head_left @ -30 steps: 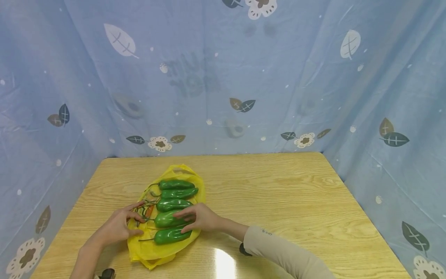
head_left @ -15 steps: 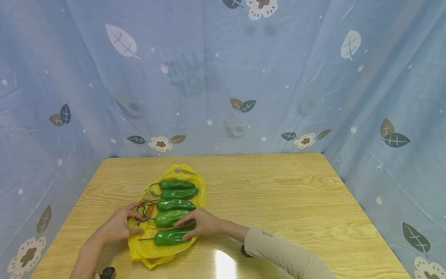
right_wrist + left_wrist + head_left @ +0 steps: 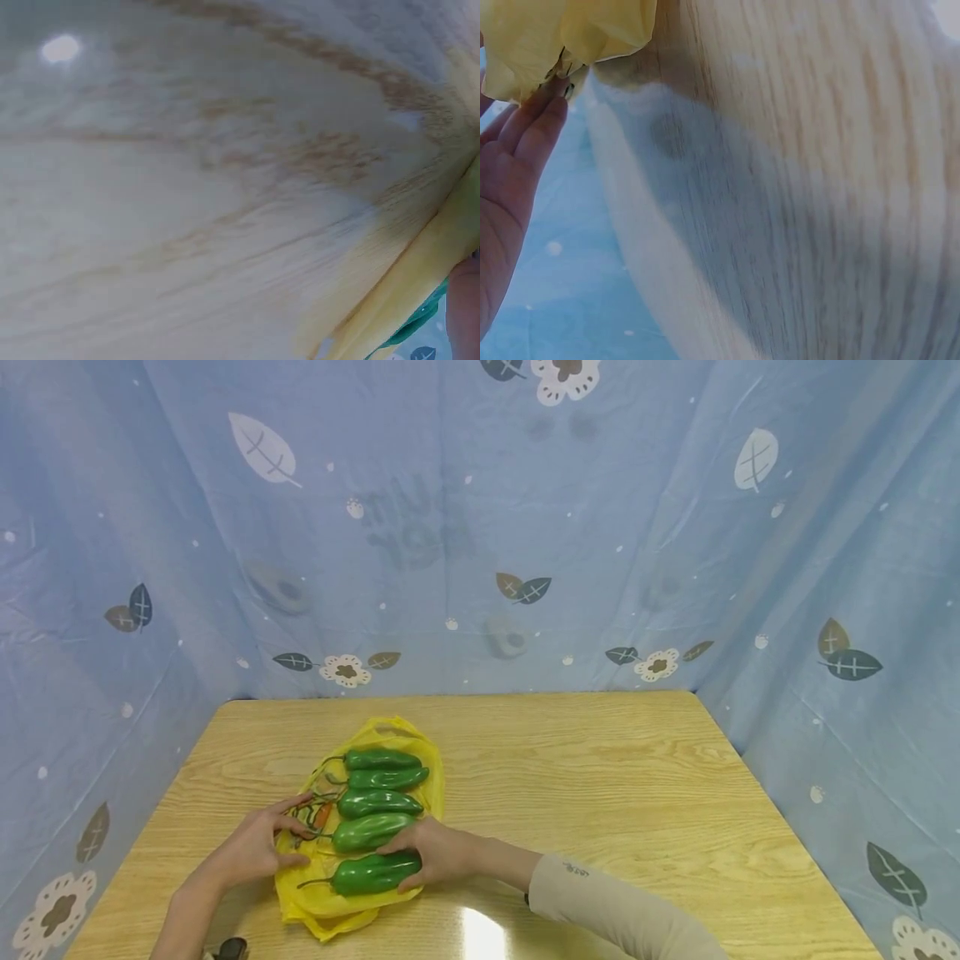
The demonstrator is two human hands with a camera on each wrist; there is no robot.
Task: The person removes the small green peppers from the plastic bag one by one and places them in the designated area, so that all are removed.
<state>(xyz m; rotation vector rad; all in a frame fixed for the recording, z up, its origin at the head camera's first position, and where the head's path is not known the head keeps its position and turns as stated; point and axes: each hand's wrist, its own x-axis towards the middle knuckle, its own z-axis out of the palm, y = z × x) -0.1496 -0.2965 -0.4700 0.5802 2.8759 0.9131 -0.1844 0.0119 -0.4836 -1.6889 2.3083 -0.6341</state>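
Blue curtain [image 3: 480, 527] hangs around one wooden table [image 3: 600, 793], where five green peppers [image 3: 380, 803] lie in a row on one yellow bag [image 3: 309, 906]. Of two hands, the left hand [image 3: 258, 845], fingers spread, touches the bag's edge beside the stems; the right hand [image 3: 444, 852] pinches the nearest pepper's [image 3: 367, 875] tip.

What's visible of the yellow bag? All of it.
The bag looks like thin, creased plastic, spread out on the left of the table, its near end crumpled to a corner. Five green peppers lie across it in a row, stems to the left. An orange patch with dark marks shows near its left edge, perhaps print. The left hand touches that edge; whether the right hand touches it is unclear.
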